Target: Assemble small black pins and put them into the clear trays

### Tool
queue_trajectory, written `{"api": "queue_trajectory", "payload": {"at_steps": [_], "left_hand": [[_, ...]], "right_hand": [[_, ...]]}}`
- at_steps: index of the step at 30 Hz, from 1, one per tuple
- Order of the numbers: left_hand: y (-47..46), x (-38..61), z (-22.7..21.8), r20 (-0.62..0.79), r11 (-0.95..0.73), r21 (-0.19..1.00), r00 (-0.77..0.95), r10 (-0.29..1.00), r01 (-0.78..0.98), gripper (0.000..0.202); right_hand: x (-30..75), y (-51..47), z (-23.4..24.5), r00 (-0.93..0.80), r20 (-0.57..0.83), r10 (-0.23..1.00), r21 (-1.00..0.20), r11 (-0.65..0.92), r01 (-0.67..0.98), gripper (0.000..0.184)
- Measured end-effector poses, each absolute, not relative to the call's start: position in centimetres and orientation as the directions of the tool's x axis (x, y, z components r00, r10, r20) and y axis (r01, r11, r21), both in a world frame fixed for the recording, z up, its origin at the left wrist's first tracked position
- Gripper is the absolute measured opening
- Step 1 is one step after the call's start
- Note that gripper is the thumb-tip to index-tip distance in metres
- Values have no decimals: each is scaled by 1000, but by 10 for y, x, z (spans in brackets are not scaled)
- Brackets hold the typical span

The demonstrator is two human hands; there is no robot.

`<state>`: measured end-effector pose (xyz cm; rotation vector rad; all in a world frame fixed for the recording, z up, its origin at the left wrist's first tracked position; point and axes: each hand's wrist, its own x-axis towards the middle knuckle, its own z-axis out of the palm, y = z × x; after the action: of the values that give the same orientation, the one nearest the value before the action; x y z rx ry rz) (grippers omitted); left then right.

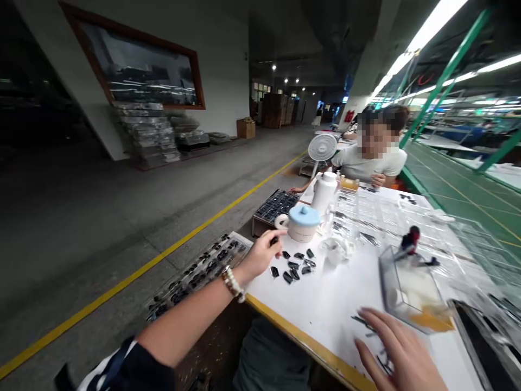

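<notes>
1. Black plastic pieces (295,266), small, glossy and angular, scattered loosely on a smooth white table top (325,293) with a yellow front edge, just in front of a mug.
2. Long axes of those pieces running every way, with no shared direction; most short and lozenge-like, their tips pointing at random.
3. Left hand (260,255), a beaded bracelet (232,283) on its wrist, reaching over the pieces, fingers curled, thumb and forefinger closing around a dark bit; firm grasp impossible to confirm.
4. Right hand (401,350) relaxed and open, fingers spread, released, just above thin black strips (368,326) on the white top.
5. Clear acrylic box (411,288), square-edged, beside the right hand, with an orange-yellow patch inside.
6. Ceramic mug (303,222) with a rounded pale-blue lid, beside a white plastic bottle (324,193).
7. Clear plastic trays (195,277) holding black pieces on a stand left of the table; a black slotted tray (277,205) farther along.
8. Seated co-worker (368,165) in a pale T-shirt across the table, near a white fan (322,147).
9. Red sign (349,115) on a pillar, too small to read.
</notes>
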<state>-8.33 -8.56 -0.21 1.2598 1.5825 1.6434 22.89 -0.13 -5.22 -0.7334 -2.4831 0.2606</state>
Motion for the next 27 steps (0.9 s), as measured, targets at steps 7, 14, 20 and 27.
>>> {"api": "queue_trajectory", "payload": {"at_steps": [7,14,20,27], "left_hand": [[-191,-19,-20,-89,23,992,-568,818,-122,37],[-239,20,-23,-214,59,965,-634,743,-256,36],[-220,18,-13,-236,91,958,-565,790,-273,34],[-128,34,-1,-171,58,952,-363,916,-301,40]], "right_hand": [[143,57,-30,-573,158,804,-445,576,686,43],[110,76,-32,-462,18,887,-588,383,712,34],[111,69,-21,-404,81,911,-805,299,512,28],[180,38,-1,-368,223,903,-975,205,-87,38]]}}
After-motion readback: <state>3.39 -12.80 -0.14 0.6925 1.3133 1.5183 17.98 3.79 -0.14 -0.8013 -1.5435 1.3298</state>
